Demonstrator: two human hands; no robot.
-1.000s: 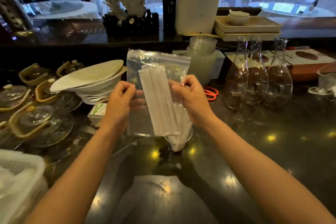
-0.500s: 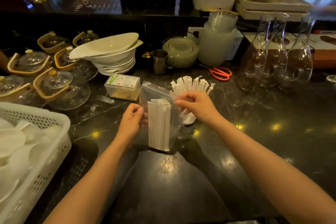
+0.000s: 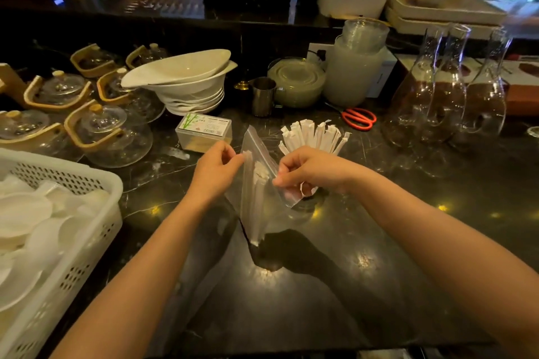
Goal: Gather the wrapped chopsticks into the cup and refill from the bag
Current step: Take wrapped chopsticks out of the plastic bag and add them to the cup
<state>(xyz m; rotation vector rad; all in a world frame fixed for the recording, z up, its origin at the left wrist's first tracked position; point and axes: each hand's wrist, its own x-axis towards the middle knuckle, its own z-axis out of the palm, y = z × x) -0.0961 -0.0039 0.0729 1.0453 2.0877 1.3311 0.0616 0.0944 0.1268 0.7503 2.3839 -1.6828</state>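
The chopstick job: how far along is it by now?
Partly done: a fan of wrapped chopsticks already stands in the cup behind the right hand. In hand: both hands, left hand too, pinch the top edges of the clear bag, pulling its mouth apart. Left: the wrapped sticks inside the bag have not yet gone into the cup.

We see two arms and two hands, and nothing else of the person. Both arms are bare all the way up to where the picture ends. We see no sleeves on them. The left hand [image 3: 217, 167] has nothing on its wrist or its fingers. The right hand [image 3: 309, 170] is bare too. The fingernails look short and plain.
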